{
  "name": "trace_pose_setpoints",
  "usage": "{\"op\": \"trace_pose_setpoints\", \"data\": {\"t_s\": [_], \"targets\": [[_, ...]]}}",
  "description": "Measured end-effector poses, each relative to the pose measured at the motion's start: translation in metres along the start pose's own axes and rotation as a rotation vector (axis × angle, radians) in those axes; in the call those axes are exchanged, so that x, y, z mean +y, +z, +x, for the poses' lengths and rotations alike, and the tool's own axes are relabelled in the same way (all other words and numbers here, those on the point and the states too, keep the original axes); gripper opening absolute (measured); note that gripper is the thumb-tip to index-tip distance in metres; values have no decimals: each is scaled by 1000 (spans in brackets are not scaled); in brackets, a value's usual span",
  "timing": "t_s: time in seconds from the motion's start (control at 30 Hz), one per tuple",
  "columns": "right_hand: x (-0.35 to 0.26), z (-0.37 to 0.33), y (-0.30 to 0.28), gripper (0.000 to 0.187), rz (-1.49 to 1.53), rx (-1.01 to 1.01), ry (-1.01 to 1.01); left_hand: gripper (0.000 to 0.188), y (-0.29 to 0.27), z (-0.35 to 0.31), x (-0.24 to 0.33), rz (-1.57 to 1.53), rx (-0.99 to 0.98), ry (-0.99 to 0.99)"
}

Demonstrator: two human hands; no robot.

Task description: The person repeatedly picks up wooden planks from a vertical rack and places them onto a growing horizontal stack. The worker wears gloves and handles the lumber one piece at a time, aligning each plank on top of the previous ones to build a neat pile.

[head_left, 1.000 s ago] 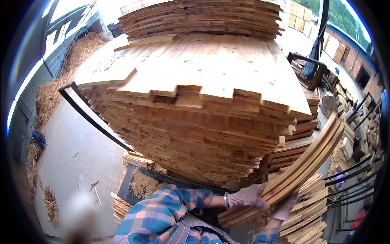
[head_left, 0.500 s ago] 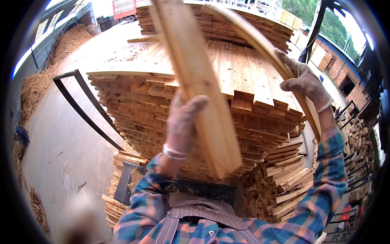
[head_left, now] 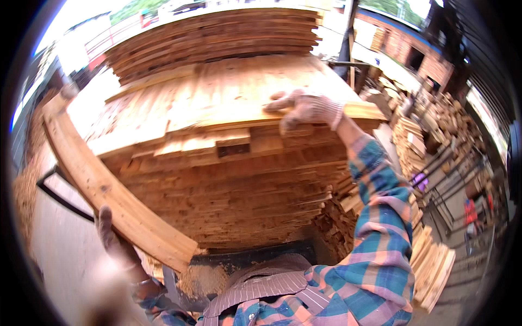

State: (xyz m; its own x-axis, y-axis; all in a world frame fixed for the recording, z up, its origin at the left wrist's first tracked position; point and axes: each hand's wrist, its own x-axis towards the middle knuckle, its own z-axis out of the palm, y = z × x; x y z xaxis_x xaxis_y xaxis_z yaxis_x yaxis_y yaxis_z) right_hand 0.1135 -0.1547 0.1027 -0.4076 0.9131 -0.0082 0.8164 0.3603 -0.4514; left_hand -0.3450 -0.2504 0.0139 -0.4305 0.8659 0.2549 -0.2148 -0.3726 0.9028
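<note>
A long pale wooden plank (head_left: pixel 111 182) slants from the upper left toward my waist. My left hand (head_left: pixel 115 239), in a light work glove, grips its outer edge; part of the hand is hidden by the plank and blurred. At the front right of the large timber stack (head_left: pixel 217 185), my gloved right hand (head_left: pixel 307 107) holds the edge of a board (head_left: pixel 356 110) lying crosswise on top. Its fingers bend over the upper face and the thumb hangs at the front. Pale boards (head_left: pixel 217 79) lie side by side across the stack's top.
A further layer of stacked boards (head_left: pixel 217 41) rises at the back of the pile. A black metal frame (head_left: pixel 65 195) sticks out at the left. Short wood offcuts (head_left: pixel 435 117) are heaped at the right, near a brick building (head_left: pixel 405 46). Sawdust (head_left: pixel 204 280) covers a surface near my waist.
My view has turned rightward. The left hand has swung its plank out to the left and lower. The right hand has brought its raised board down onto the stack's front edge.
</note>
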Motion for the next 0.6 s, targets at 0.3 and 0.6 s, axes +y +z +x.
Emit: {"op": "trace_pose_setpoints", "data": {"t_s": [0.3, 0.6], "targets": [[-9, 28, 18, 73, 278, 179, -141, 46, 41, 40, -2, -62, -242, -25], [-165, 138, 8, 97, 215, 272, -144, 49, 171, 34, 11, -125, -568, 39]]}}
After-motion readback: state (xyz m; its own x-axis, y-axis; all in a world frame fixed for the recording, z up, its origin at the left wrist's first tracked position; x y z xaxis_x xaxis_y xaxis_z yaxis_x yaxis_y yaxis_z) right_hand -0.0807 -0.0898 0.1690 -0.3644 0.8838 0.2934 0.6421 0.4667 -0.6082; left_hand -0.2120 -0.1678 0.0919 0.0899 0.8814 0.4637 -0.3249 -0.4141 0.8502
